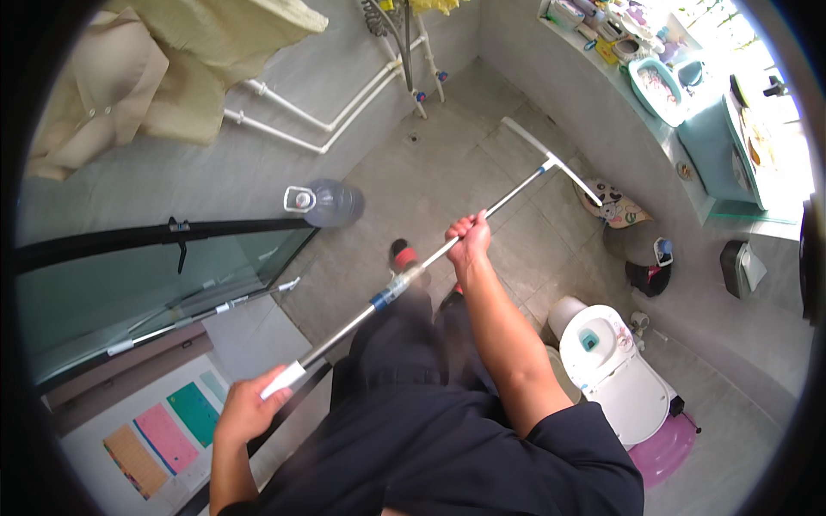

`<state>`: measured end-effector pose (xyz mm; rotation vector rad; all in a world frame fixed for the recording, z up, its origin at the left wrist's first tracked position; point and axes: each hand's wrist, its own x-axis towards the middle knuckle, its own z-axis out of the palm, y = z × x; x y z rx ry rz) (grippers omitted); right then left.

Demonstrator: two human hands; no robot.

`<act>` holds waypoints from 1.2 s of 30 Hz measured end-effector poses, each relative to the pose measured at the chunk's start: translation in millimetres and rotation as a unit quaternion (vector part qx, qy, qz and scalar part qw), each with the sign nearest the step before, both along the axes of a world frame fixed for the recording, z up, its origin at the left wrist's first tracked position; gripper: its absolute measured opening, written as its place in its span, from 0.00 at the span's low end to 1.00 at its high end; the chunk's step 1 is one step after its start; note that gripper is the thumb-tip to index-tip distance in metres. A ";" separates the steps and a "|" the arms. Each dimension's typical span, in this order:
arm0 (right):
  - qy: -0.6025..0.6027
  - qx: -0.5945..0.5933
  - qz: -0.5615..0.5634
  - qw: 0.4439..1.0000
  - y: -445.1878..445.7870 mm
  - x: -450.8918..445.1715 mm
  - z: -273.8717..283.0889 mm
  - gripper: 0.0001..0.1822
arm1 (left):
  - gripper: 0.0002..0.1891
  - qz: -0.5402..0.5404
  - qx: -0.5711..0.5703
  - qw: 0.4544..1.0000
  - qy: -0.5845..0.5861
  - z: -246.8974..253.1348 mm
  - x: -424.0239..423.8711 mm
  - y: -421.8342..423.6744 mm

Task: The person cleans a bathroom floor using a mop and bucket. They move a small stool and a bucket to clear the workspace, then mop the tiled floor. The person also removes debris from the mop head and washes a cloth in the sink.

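Observation:
A long floor squeegee [510, 195] with a metal pole, a blue joint partway along it and a white T-shaped head runs diagonally across the view. My left hand [248, 405] is closed on the white grip at its lower end. Further up, my right hand [469, 240] grasps the metal pole. The white head lies over the grey tiled floor [445, 168] at the upper right, one end reaching a cartoon-printed bag [616, 205]. Below the pole, my feet in dark and red footwear stand on the tiles.
A large plastic water bottle [335, 203] stands left, near a glass door [161, 284]. White pipes [322, 138] run along the wall beside a floor drain [412, 138]. Right are a dark bottle [635, 244], a toilet [597, 342], a purple basin [668, 451] and a ledge with containers [671, 145].

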<state>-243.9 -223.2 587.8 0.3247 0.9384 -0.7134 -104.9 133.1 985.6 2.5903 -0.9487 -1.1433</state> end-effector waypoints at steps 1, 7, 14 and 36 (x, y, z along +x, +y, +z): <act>0.031 0.003 -0.017 0.999 -2.1 -0.4 22.4 0.22 | 0.23 -0.002 0.005 1.000 -0.012 9.4 -5.3 -6.6; 0.098 -0.024 -0.020 0.995 -8.6 -30.4 81.7 0.23 | 0.22 -0.046 -0.039 0.997 -0.039 35.2 -20.0 -2.7; 0.127 -0.088 -0.072 0.985 5.3 -48.5 159.0 0.22 | 0.23 -0.062 -0.104 0.991 -0.048 35.5 7.7 29.2; 0.468 -0.791 0.317 0.234 206.4 67.3 325.8 0.44 | 0.11 -0.265 -0.183 0.937 -0.136 -44.0 166.4 8.5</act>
